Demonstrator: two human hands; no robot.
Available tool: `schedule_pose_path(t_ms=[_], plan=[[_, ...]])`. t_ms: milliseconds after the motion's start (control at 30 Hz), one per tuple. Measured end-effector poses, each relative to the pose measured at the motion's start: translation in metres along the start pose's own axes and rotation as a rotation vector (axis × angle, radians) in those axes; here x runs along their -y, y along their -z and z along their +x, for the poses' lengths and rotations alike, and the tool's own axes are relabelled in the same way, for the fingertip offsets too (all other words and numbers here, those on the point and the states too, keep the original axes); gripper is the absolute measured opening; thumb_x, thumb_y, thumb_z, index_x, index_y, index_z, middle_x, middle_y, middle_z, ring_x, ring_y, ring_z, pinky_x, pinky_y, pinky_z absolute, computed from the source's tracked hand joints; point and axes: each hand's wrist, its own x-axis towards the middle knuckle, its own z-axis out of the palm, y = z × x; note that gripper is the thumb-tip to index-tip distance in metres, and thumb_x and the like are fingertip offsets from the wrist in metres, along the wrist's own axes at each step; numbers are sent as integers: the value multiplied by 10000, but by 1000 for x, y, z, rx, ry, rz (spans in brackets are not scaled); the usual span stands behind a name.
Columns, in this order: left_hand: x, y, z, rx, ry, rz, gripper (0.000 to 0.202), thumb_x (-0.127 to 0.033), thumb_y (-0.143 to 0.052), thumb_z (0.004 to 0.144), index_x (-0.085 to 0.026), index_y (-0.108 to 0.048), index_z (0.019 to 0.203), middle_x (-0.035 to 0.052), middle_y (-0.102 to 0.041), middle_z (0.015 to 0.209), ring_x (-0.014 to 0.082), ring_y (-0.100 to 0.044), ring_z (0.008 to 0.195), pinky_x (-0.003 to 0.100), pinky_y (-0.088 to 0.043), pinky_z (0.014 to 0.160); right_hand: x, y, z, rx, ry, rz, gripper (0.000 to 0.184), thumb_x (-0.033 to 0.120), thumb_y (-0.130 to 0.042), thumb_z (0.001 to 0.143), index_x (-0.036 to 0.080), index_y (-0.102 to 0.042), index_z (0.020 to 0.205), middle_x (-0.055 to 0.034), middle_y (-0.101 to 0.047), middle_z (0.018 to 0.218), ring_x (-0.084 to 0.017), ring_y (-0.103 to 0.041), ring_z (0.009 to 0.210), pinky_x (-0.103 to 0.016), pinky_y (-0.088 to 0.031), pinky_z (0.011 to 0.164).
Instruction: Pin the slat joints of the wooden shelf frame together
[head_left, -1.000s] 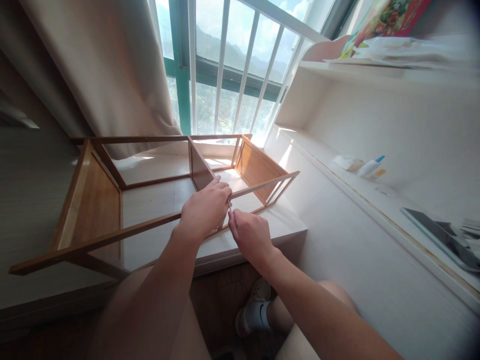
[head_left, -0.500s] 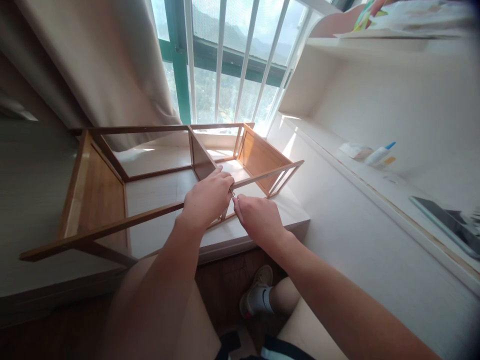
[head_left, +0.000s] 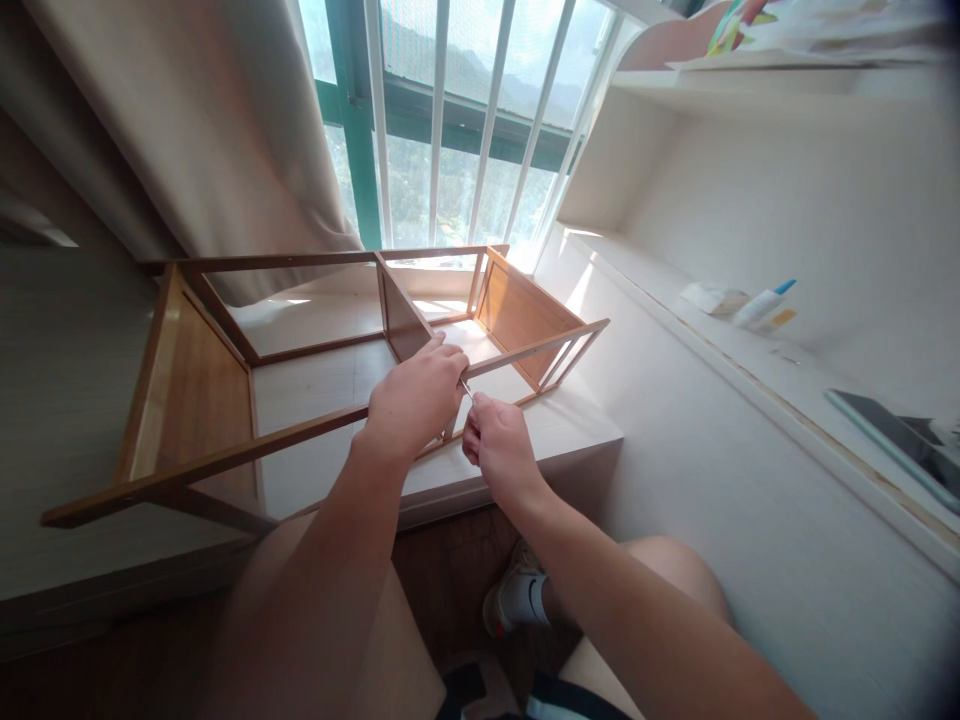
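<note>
A brown wooden shelf frame (head_left: 300, 434) lies on its side on the white ledge, its panels standing upright. My left hand (head_left: 416, 395) is wrapped over the frame's near rail, close to the middle panel (head_left: 403, 308). Just right of it, my right hand (head_left: 499, 435) is closed in a pinch on a thin metal tool (head_left: 467, 388), perhaps a hex key. The tool's tip meets the rail beside my left fingers. Most of the tool is hidden inside my right fist, so its exact kind does not show.
On the right, a white desk (head_left: 705, 345) holds a tube with a blue cap (head_left: 763, 303) and a phone (head_left: 892, 445). A barred window (head_left: 480, 130) and a beige curtain (head_left: 247, 120) are behind the frame. My legs are below the white ledge (head_left: 585, 425).
My right hand has turned and drawn slightly down from the rail, showing more of the thin tool. My right knee has come into view beside the forearm. My left hand keeps its place.
</note>
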Motion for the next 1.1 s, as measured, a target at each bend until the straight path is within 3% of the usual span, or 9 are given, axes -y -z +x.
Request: schedule_pose_path(t_ms=[67,167,267,367,567,800,967,1100], plan=[[0,0,0,3,4,7,181,-159,-438,901,-239,-601,905,35,-650,1177,220,-415,1380,293,-506,913,3,-10,-4,-26,-162,321,378,362,-391,949,229,-298,608,93,-255,419,-83,-230,372,-228,-187,406],[-1,1,0,-5,-3,21,188,-162,-437,905,-240,-607,926,36,-650,1181,219,-418,1378,290,-512,894,11,-18,-9,-61,-292,567,338,319,-416,927,221,-314,619,92,-287,413,-78,-255,361,-214,-166,394],[-1,1,0,-13,-9,27,191,-162,-434,907,-242,-606,928,27,-653,1181,216,-427,1371,296,-516,889,17,-20,-10,-52,-317,632,331,311,-426,921,218,-321,620,88,-303,405,-78,-275,357,-207,-166,389],[-1,1,0,-6,-6,21,182,-172,-432,912,-239,-600,891,26,-657,1163,216,-428,1371,294,-516,884,17,-16,-9,-51,-262,557,342,327,-434,921,219,-333,613,91,-296,400,-76,-254,355,-207,-167,379],[0,1,-1,-6,-1,1,172,-161,-447,899,-244,-598,891,25,-652,1182,219,-420,1378,304,-510,907,-2,-3,1,-3,-82,199,406,407,-425,942,230,-321,591,89,-282,407,-81,-227,370,-225,-175,383],[-1,3,0,0,-7,-6,121,-193,-484,897,-241,-595,896,28,-658,1168,231,-410,1385,316,-503,936,-3,22,7,-15,243,-551,453,441,-326,1000,214,-394,614,32,-435,528,-122,-400,519,-262,-259,531],[-2,5,1,9,-7,5,130,-185,-482,897,-247,-595,910,14,-655,1194,223,-405,1391,329,-503,955,3,30,7,-26,345,-1042,418,371,-288,1026,207,-527,725,-12,-578,643,-154,-499,624,-283,-240,589],[-3,6,0,25,11,-7,133,-169,-496,886,-249,-600,905,15,-653,1202,218,-393,1399,316,-496,968,6,29,6,-37,379,-1286,423,368,-272,1043,202,-583,809,-43,-662,727,-171,-575,659,-290,-224,579]])
